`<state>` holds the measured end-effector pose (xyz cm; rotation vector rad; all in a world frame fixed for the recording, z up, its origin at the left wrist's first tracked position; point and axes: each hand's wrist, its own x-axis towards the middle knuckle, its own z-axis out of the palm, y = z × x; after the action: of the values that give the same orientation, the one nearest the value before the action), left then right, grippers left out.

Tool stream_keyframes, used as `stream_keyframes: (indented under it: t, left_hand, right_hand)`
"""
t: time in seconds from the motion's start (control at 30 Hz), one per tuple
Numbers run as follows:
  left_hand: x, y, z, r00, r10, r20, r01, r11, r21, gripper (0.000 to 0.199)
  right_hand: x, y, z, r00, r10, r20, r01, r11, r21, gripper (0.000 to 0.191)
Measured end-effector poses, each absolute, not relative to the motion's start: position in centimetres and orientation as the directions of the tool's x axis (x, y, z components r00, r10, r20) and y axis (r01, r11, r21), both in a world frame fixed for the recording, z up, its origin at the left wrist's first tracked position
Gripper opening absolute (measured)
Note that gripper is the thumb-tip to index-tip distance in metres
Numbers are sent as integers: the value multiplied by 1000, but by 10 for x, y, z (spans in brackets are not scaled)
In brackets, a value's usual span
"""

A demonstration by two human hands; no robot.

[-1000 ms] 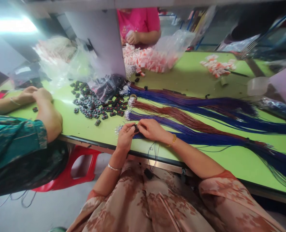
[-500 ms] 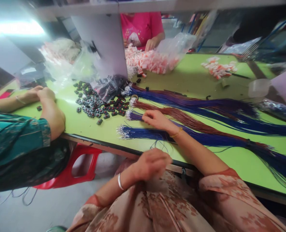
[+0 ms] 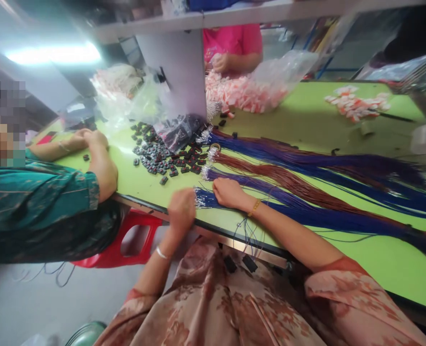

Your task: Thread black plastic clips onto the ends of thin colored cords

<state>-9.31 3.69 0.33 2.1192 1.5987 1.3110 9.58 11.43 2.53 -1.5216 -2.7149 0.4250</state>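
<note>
One blue wire bundle (image 3: 317, 217), its silver tips (image 3: 200, 198) between both hands (image 3: 181, 210) (image 3: 230, 193)

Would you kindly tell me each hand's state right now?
Left hand: blurred; open or closed cannot be told.
Right hand: curled at the front blue wires; whether gripping, unclear.

Your tabletop (image 3: 374, 266) is lime green with a black border. Nearest its front edge, your wire bundle (image 3: 292, 214) is deep blue with silvery tips (image 3: 200, 198); farther in, another bundle (image 3: 292, 180) is rust-brown. The black connector housings (image 3: 186, 162) carry red marks, and the connectors (image 3: 249, 93) toward the far edge are white and orange-pink. Your garment (image 3: 213, 307) is dusty pink, patterned with rust-brown florals.
</note>
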Motion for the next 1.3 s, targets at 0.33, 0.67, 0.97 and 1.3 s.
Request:
stream_keyframes:
  t: [0.33, 0.67, 0.97, 1.3]
  left_hand:
    - [-166, 98, 2, -204, 940, 273, 947, 119, 300, 14]
    - [-171, 70, 5, -372, 861, 348, 683, 0, 730, 18]
    - [-131, 58, 24, -212, 957, -196, -343, 115, 932, 37]
    - [-88, 55, 27, 7, 960, -279, -620, 224, 752, 22]
  right_hand:
    - [91, 122, 26, -583, 801, -139, 794, 526, -304, 16]
    - [98, 123, 38, -512, 859, 23, 717, 442, -540, 13]
    - [66, 120, 68, -564, 819, 106, 348, 352, -869, 11]
    - [91, 88, 64, -491, 864, 112, 313, 295, -903, 17]
